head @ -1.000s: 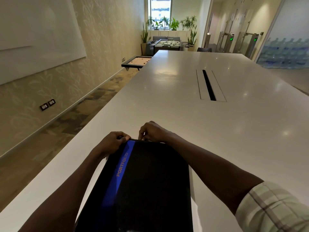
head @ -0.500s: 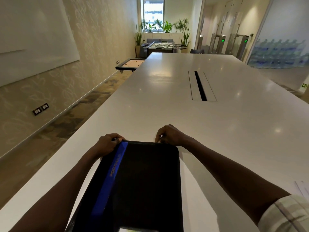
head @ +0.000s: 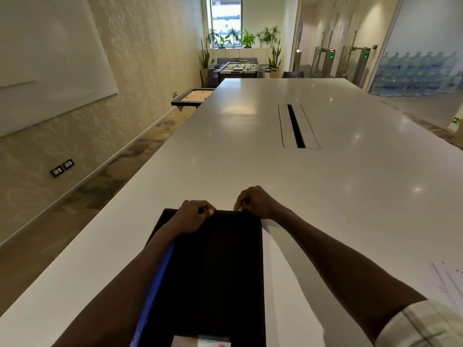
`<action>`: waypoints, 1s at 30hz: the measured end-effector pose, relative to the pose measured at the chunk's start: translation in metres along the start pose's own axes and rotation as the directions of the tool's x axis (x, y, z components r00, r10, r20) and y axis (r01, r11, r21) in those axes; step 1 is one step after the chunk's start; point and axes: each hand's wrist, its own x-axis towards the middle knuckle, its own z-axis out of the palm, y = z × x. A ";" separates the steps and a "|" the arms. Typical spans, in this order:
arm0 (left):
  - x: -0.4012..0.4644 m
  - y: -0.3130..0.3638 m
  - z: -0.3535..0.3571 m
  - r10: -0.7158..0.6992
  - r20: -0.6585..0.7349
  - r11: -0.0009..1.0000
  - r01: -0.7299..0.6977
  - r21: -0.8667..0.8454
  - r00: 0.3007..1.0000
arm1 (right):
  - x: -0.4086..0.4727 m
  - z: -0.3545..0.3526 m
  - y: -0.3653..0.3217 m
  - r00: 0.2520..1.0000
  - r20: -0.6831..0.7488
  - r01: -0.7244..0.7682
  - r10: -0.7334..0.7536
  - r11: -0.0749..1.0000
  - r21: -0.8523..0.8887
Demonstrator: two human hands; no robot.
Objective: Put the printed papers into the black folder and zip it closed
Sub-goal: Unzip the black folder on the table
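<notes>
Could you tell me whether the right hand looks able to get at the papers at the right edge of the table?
Probably yes. The papers lie beside the right forearm with bare table between, but the right hand is now pinching the folder's far edge.

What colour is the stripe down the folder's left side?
Blue, on the black folder; stripe shows in the head view.

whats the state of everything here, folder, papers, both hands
folder: flat on the table, looks shut; zip not readable
papers: loose on the table at the right edge, outside the folder
left hand: closed on the folder's far edge
right hand: pinching the far edge near the right corner
cable slot: open
</notes>
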 end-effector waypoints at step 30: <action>0.008 0.053 0.034 -0.003 0.078 0.999 -0.001 0.050 0.997 | -0.093 0.011 0.010 0.913 -0.281 -0.241 0.295 0.947 0.212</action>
